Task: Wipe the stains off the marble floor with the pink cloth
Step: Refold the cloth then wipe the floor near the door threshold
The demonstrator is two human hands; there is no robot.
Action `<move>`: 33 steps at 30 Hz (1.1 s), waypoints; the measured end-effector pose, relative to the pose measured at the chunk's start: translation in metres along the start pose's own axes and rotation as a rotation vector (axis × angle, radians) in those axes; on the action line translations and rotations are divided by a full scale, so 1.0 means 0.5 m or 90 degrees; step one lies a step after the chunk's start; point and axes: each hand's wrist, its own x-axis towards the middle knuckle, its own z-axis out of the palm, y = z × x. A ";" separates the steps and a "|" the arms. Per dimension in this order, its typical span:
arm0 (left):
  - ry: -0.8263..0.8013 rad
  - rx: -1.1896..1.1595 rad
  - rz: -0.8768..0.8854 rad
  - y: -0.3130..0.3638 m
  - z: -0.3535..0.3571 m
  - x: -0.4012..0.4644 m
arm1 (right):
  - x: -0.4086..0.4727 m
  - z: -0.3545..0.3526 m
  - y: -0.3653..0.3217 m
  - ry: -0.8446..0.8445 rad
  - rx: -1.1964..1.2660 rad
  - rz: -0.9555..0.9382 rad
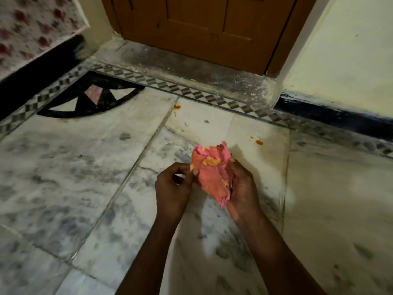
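A crumpled pink cloth [212, 175] with orange smears is held above the marble floor [74, 167], in the middle of the head view. My right hand [241, 188] cups it from the right, fingers curled round its edge. My left hand [173, 186] pinches the cloth's left edge between thumb and fingertips. Two orange stains lie on the floor beyond the cloth: one stain [177, 107] near a tile joint, another stain [259, 142] further right with a small speck beside it.
A brown wooden door [202, 28] stands behind a dusty stone threshold [180, 67]. A checkered inlay border [191, 92] and a black fan-shaped inlay [91, 99] run along the floor. A cream wall with a dark skirting [340, 116] is at right; patterned fabric [32, 28] at left.
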 end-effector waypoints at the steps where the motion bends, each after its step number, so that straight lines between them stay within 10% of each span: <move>1: 0.011 -0.022 -0.007 0.005 -0.006 -0.006 | -0.006 0.003 0.001 -0.002 0.022 0.030; 7: -0.015 -0.242 -0.108 0.052 -0.035 -0.040 | -0.066 0.029 -0.016 0.030 0.053 0.041; 15: -0.168 -0.580 -0.368 0.120 -0.045 -0.068 | -0.120 0.054 -0.050 -0.118 -0.403 -0.271; 33: -0.143 -0.612 -0.369 0.195 -0.011 -0.120 | -0.178 0.045 -0.063 -0.046 -0.718 -0.443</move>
